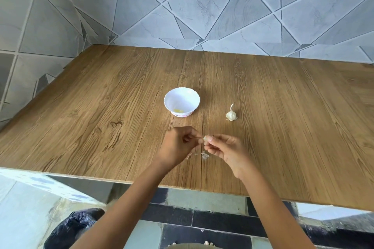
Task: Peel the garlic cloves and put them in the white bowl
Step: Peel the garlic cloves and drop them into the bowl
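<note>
Honestly, left hand (178, 143) and right hand (224, 149) pinch the clove (205, 139); a slip could fling it past the twelve-o'clock white bowl (169, 95).

Worktop (101, 97) about the white bowl (181, 101): bare wood runs left of the bowl and behind it to the tiled wall (202, 6), which closes both those sides. Right of the bowl a garlic bulb (231, 115) stands near but apart, with open wood beyond. In front of the bowl the left hand (178, 145) and right hand (224, 151) pinch a garlic clove (205, 139) above peel scraps (204, 155), bare wood parting them from it.
</note>
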